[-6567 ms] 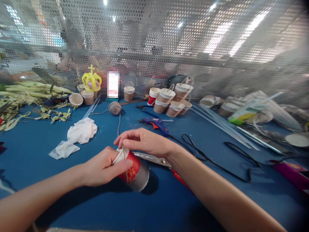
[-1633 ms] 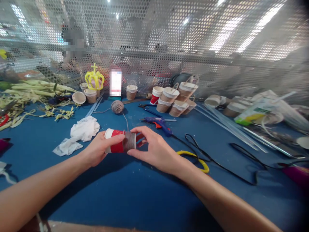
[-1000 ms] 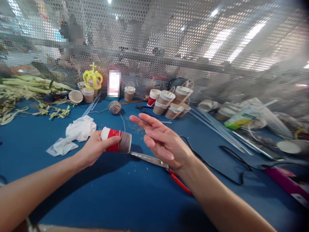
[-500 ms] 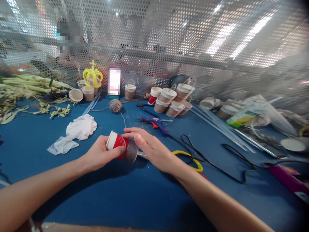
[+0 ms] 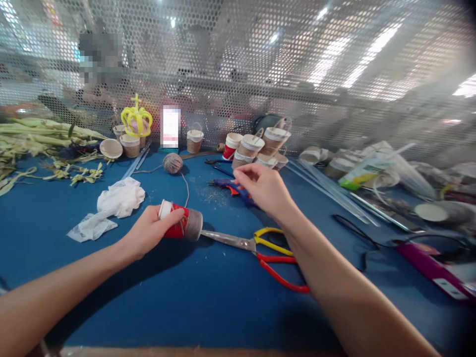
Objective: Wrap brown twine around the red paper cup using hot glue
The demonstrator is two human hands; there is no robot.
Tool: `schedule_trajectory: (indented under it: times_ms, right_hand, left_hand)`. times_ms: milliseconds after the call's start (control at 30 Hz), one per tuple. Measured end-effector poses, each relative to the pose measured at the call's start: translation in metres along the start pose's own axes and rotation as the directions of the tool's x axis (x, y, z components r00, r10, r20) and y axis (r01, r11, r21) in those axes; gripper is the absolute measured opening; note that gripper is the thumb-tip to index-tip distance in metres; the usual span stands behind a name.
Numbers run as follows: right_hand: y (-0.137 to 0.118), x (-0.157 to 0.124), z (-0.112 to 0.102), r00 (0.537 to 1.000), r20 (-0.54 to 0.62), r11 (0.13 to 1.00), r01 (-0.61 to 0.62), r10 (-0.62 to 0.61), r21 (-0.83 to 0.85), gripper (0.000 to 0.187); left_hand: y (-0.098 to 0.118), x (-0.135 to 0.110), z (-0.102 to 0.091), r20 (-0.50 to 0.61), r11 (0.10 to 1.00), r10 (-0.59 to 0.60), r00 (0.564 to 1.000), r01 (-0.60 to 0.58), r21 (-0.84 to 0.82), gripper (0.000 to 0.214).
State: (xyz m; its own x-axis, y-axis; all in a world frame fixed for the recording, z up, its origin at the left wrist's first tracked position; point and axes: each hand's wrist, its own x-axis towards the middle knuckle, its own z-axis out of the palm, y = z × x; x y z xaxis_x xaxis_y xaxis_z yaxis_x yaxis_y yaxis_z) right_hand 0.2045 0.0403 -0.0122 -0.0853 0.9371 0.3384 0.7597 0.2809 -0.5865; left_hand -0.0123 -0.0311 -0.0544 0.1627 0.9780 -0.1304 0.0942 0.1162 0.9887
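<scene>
My left hand [image 5: 152, 229] is wrapped round a red and white paper cup [image 5: 177, 221] that lies tilted on its side. Grey yarn is wound in rows round the cup's narrower end. From the cup a strand runs back to a ball of grey yarn [image 5: 173, 163]. My right hand [image 5: 264, 188] is over the handle end of a blue hot glue gun [image 5: 223, 184], partly covering it. Its fingers are loosely curled, with no object visible in them. Scissors [image 5: 243, 243] with one yellow and one red handle lie below my right wrist, their tip beside the cup.
Crumpled white plastic [image 5: 121, 197] lies left of the cup. Paper cups with handles [image 5: 277, 141] stand at the back, along with a yellow crown [image 5: 137, 119]. Clear glue sticks [image 5: 330, 191] and a purple box [image 5: 431, 265] lie to the right. A perforated metal screen [image 5: 208, 64] rises behind.
My right hand has left the cup and moved up and right to the glue gun, uncovering the scissors. My left hand keeps hold of the cup. The view has shifted slightly.
</scene>
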Motion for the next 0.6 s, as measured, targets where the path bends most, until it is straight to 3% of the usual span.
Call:
schedule_trajectory:
  times_ms: [33, 67, 133, 233, 400, 533, 600]
  right_hand:
    - [0.009, 0.007, -0.004, 0.999, -0.01, 0.981, -0.052, 0.051, -0.185, 0.021]
    - [0.018, 0.013, -0.006, 0.997, 0.0, 0.967, -0.08, 0.082, -0.241, 0.017]
    - [0.034, 0.019, -0.006, 0.989, 0.065, 0.948, -0.107, 0.132, -0.3, 0.012]
    - [0.05, 0.021, 0.005, 0.967, 0.168, 0.938, -0.129, 0.19, -0.321, 0.02]
    - [0.053, 0.02, 0.019, 0.963, 0.139, 0.944, -0.189, 0.232, -0.269, 0.008]
    - [0.033, 0.008, 0.002, 0.968, 0.106, 0.969, -0.212, 0.226, -0.128, 0.023]
    - [0.016, -0.004, -0.012, 0.969, 0.148, 0.98, -0.2, 0.199, -0.008, 0.023]
  left_hand:
    - [0.001, 0.001, -0.001, -0.008, 1.0, -0.003, 1.0, 0.003, 0.015, 0.032]
    - [0.001, 0.001, -0.002, -0.014, 1.0, -0.008, 1.0, 0.008, 0.03, 0.032]
    - [0.002, 0.002, -0.004, -0.026, 0.998, -0.015, 1.0, 0.017, 0.054, 0.032]
    - [0.002, 0.002, -0.006, -0.032, 0.998, -0.033, 0.999, 0.035, 0.054, 0.029]
    - [0.002, 0.004, -0.008, -0.017, 0.998, -0.039, 0.999, 0.04, 0.041, 0.029]
    - [0.004, 0.005, -0.009, -0.042, 0.996, -0.017, 0.999, 0.02, 0.085, 0.033]
    - [0.005, 0.005, -0.01, -0.057, 0.995, -0.008, 0.998, 0.014, 0.1, 0.033]
